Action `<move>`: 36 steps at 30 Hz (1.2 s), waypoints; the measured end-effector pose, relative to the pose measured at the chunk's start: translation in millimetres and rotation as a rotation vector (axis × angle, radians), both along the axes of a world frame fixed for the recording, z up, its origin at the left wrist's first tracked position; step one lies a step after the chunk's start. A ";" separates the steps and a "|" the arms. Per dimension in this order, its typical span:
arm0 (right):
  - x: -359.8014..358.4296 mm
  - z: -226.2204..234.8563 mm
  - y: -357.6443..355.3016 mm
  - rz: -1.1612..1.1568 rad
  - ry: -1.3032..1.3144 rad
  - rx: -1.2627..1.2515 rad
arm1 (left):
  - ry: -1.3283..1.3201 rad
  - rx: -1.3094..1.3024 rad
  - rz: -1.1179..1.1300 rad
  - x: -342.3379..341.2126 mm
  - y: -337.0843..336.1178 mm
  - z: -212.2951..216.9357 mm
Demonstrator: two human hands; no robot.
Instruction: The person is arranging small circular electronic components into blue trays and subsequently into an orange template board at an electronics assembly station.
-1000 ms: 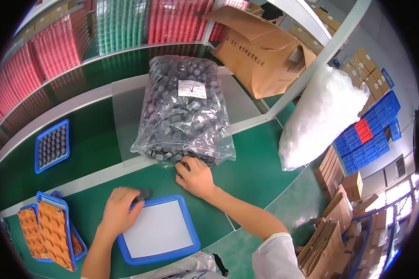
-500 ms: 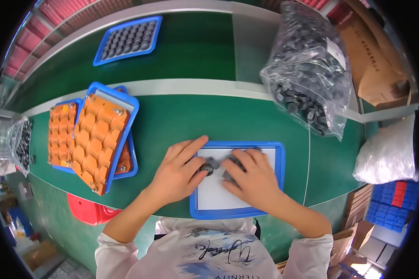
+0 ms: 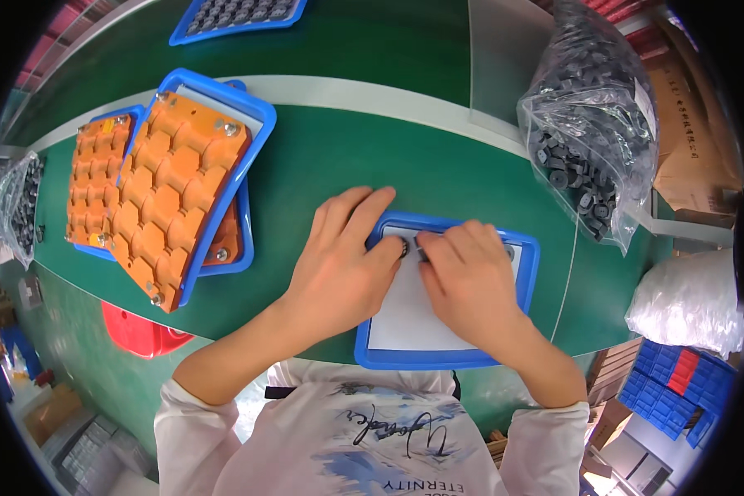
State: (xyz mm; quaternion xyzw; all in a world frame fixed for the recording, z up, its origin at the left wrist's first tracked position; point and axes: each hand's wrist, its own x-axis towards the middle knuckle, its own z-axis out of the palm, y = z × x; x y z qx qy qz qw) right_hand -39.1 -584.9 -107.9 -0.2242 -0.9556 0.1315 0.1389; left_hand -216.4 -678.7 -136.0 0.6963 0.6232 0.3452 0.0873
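A blue-rimmed tray (image 3: pixel 422 359) with a white lining (image 3: pixel 405 322) lies on the green table before me. My left hand (image 3: pixel 339 263) reaches over its left rim, fingers curled, with thumb and forefinger closed on a small dark grey plastic part (image 3: pixel 404 247) that is mostly hidden. Facing it, my right hand (image 3: pixel 474 281) is over the upper middle of the tray. Its thumb and forefinger pinch another grey plastic part (image 3: pixel 422 245), barely showing. A further grey piece (image 3: pixel 509 251) peeks out beside the right hand's outer fingers.
On the left, orange moulded fixtures (image 3: pixel 174 194) rest on stacked blue trays (image 3: pixel 260 136). A blue tray of grey parts (image 3: pixel 240 16) lies at the back. A clear bag of grey parts (image 3: pixel 591 132) slumps at the right. A red stool (image 3: pixel 140 331) stands below the table's left edge.
The view has shifted, so the table's far items sit higher in the picture. My hands have gathered in the tray's upper part, and their fingers now cover more of the grey parts.
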 end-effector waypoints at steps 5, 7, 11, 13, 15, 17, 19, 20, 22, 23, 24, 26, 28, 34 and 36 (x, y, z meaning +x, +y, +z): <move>0.4 -9.6 -0.3 -0.021 0.001 0.052 | 0.016 -0.003 0.063 4.0 7.1 -6.8; 3.3 -10.5 -0.5 0.001 0.050 0.020 | -0.023 -0.027 0.055 1.0 5.3 -5.6; 8.8 -14.6 5.6 0.006 0.090 0.033 | -0.092 -0.054 0.029 -2.1 4.8 -3.3; 8.9 -18.0 6.0 0.058 0.127 0.119 | -0.082 -0.059 0.026 -1.9 5.5 -2.0; 12.8 -14.1 8.8 0.078 0.104 0.119 | -0.072 -0.064 0.028 -2.3 5.3 -1.8; 14.3 -10.7 10.1 0.098 0.081 0.118 | -0.073 -0.063 0.030 -2.3 4.8 -2.8; 13.0 -9.6 9.7 0.091 0.039 0.056 | -0.066 -0.060 0.030 -2.2 4.8 -2.1; 10.7 -10.8 8.8 0.088 0.038 0.057 | -0.063 -0.054 0.031 -1.8 5.4 -2.2; 5.6 -15.3 6.2 0.035 0.129 0.060 | -0.059 -0.053 0.025 -2.0 6.0 -3.3; 6.3 -17.5 5.9 0.034 0.129 0.061 | -0.055 -0.052 0.022 -2.6 6.1 -4.0; 7.4 -19.9 5.6 0.050 0.101 0.070 | -0.055 -0.051 0.021 -2.8 6.2 -4.6; 8.3 -19.9 5.9 0.066 0.073 0.079 | -0.066 -0.040 0.011 -3.4 5.8 -5.4; 7.2 -15.1 7.6 0.063 0.016 0.109 | -0.065 -0.031 0.007 -3.6 6.5 -5.7; 1.9 -2.4 16.0 0.047 -0.062 0.097 | -0.073 -0.016 0.003 -6.0 6.2 -11.0; 3.4 -4.9 16.4 0.066 -0.034 0.103 | -0.078 -0.004 -0.006 -6.1 5.4 -11.7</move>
